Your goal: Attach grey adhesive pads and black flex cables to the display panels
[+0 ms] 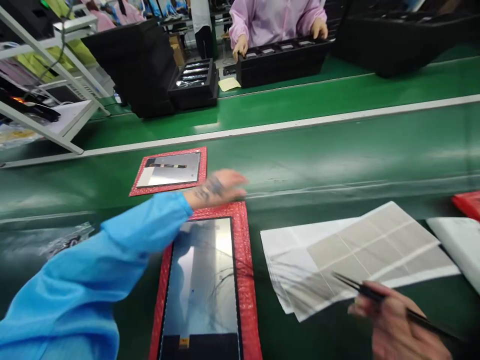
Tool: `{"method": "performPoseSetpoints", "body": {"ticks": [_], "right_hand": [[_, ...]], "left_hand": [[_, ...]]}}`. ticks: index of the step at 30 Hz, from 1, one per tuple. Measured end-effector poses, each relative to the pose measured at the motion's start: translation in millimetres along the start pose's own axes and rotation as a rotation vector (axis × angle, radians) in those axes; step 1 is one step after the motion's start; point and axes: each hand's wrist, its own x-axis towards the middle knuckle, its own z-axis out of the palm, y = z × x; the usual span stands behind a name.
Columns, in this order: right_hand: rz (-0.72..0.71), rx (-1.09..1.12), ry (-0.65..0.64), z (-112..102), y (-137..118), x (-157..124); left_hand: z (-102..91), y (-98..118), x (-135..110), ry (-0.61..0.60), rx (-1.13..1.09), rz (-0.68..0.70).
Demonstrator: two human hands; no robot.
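- The bare left hand [221, 189] (blurred) stretches its fingers loosely apart, holding nothing visible.
- The right hand [397, 315] has its fingers closed around slim black metal tweezers [369, 291].
- Nearer than the left fingers lies a glossy rectangular panel [202, 280] on red bubble wrap [247, 280]; left of them, a silvery panel [176, 176].
- Beyond the right fingers: grey-gridded white sheets [360, 255].

We have left arm [93, 265] extended forward from lower left, wrist [195, 197] roughly straight. Our left hand [223, 187] open, fingers [236, 178] pointing right; blurred, so exact spread hard to call. Our right hand [399, 320] low at right, curled in pinch grip.
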Motion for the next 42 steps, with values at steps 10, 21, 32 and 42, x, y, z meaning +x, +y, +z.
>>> {"method": "performPoseSetpoints", "body": {"ticks": [10,21,32,42], "right_hand": [[0.052,0.024,-0.134,-21.9,-3.8,-5.2],[-0.006,0.015,-0.13,12.3,13.8,18.4],[-0.031,-0.055,-0.192,3.7,19.2,18.1],[-0.018,-0.082,-0.236,2.6,14.6,17.1]], "left_hand": [[70.9,110.0,10.9,-0.394,0.054,0.458],[84.7,109.8,15.9,-0.382,-0.133,0.431],[91.4,103.4,14.6,-0.305,-0.336,0.384],[92.7,103.0,15.0,-0.349,-0.271,0.404]]}}
